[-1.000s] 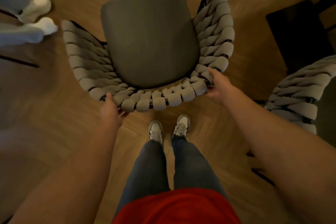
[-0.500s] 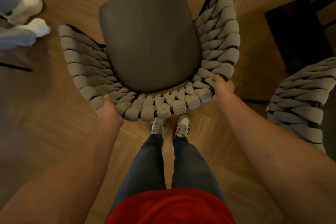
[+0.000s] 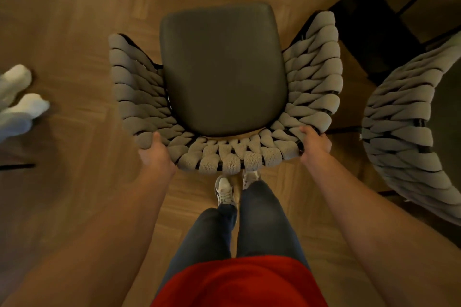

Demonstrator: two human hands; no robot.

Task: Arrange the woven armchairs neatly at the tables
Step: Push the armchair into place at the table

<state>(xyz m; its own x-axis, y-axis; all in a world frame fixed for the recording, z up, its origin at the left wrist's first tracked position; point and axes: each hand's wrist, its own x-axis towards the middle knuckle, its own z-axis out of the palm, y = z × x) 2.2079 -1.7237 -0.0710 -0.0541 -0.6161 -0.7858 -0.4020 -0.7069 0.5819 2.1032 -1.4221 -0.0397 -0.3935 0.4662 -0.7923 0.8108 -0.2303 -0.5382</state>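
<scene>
Woven armchair (image 3: 224, 77) stands on wooden floor (image 3: 74, 20) directly ahead, seat facing away. Left hand (image 3: 156, 154) and right hand (image 3: 314, 143) grip opposite corners of backrest rim, fingers curled over weave; likely for even steering. Second armchair (image 3: 409, 119) just right. Dark worktop base (image 3: 374, 30) beyond; probable destination.

Woven armchair (image 3: 224, 82) turned squarer, right foot (image 3: 250, 175) stepped forward
</scene>
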